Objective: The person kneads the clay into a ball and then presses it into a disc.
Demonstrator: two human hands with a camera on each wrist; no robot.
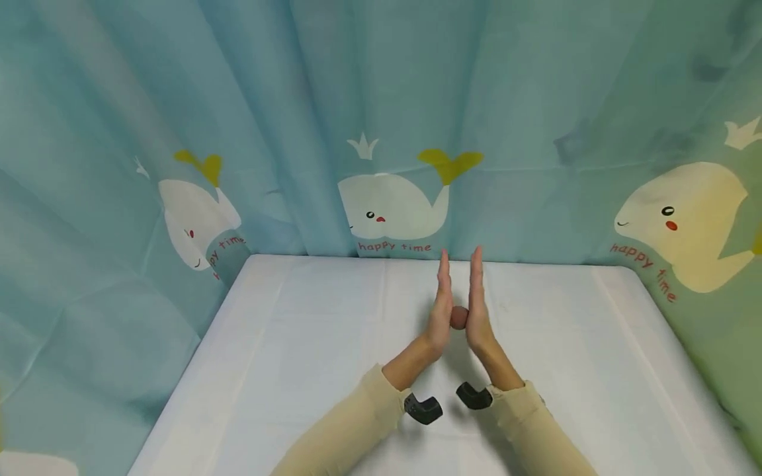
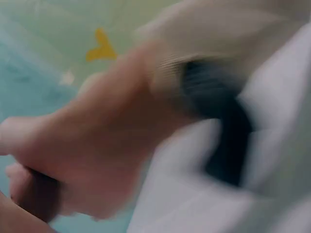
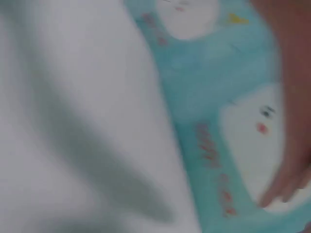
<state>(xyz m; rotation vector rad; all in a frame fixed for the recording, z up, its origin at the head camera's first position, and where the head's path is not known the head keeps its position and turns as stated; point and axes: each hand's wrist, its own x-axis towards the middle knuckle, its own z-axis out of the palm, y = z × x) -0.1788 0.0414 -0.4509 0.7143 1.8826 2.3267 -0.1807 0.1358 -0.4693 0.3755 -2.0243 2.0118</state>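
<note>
In the head view a small brown ball (image 1: 459, 317), smooth and round, sits between two facing palms. My left hand (image 1: 440, 314) presses it from the left, its fingers straight and pointing away from me. From the other side my right hand (image 1: 479, 309) does the same, with fingers straight as well. The hands are raised over the white table, palms parallel and a ball's width apart. The left wrist view, blurred by motion, shows the dark ball (image 2: 43, 196) at lower left against a palm. Part of a hand (image 3: 295, 107) runs down the right edge of the right wrist view.
A white-covered table (image 1: 321, 370) with rounded far corners lies under the hands. Blue-green curtains (image 1: 524, 99) printed with whales hang behind it and at both sides. Each beige sleeve (image 1: 357, 423) has a black wrist camera (image 1: 423, 409) at its cuff.
</note>
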